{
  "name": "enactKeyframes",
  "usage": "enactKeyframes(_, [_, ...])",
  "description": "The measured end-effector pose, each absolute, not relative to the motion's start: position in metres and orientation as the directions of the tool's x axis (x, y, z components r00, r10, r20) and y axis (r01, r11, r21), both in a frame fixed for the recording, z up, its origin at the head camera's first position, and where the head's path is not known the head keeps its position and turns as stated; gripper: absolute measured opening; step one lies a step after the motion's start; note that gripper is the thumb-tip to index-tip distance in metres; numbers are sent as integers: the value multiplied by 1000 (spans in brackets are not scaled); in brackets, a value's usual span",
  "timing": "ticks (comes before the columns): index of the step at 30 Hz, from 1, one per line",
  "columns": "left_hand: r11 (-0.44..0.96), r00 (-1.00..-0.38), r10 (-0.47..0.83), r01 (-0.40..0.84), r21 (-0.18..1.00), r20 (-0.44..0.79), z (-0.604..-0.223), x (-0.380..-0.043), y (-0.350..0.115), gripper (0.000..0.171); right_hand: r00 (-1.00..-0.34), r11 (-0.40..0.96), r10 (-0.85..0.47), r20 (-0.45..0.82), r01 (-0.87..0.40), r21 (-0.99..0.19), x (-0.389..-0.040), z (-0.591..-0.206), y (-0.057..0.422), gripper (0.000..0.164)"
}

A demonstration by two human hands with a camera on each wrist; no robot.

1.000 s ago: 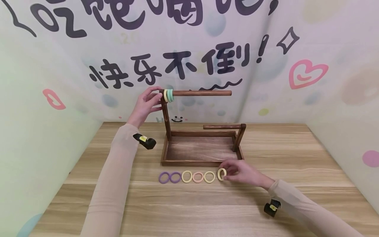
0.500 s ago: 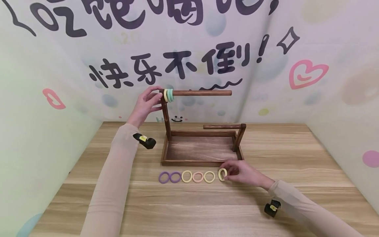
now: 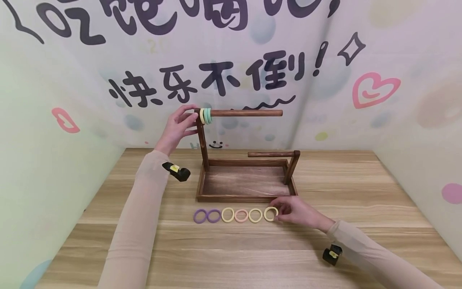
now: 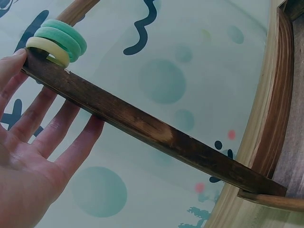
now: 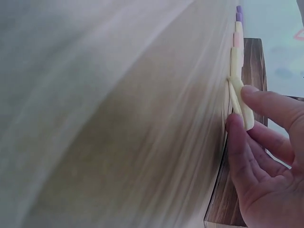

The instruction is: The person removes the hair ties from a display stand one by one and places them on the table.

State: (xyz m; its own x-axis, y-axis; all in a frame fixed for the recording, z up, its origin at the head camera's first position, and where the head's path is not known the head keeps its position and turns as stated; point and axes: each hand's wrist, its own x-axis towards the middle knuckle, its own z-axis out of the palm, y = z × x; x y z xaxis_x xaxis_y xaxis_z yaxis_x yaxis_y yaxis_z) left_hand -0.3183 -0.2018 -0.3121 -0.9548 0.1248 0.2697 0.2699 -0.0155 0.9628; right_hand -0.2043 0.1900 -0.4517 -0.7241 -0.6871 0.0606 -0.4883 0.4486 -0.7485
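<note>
Right hand: at lower right of centre in the head view, the right hand [image 3: 294, 210] has its grip closed on a pale yellow ring, pinching it between thumb and finger.
Pinched ring: the yellow ring [image 5: 244, 105] sits between the fingertips, tilted, just beside the right end of the row.
Row on the counter [image 3: 216, 257]: from left, two purple rings [image 3: 207, 216], a yellow one [image 3: 222, 215], a pink one [image 3: 236, 216] and another yellow one [image 3: 250, 216].
Left hand: left of centre, the left hand [image 3: 177, 126] grips the top of the tall post [image 4: 137, 126], thumb and fingers on opposite sides.
Upper rod [image 3: 249, 113]: a yellow ring [image 3: 202, 117] and two mint rings [image 3: 207, 116] hang around its left end, beside the left hand.
Wooden tray [image 3: 242, 199]: mid-frame, behind the row.
</note>
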Motion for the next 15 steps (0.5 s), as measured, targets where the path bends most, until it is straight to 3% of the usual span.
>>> enactKeyframes(15, [-27,-955,123,268,963,270,-311,-318,-201,27,-713,458,-697,70,-519,-721,-202,-450,184,38])
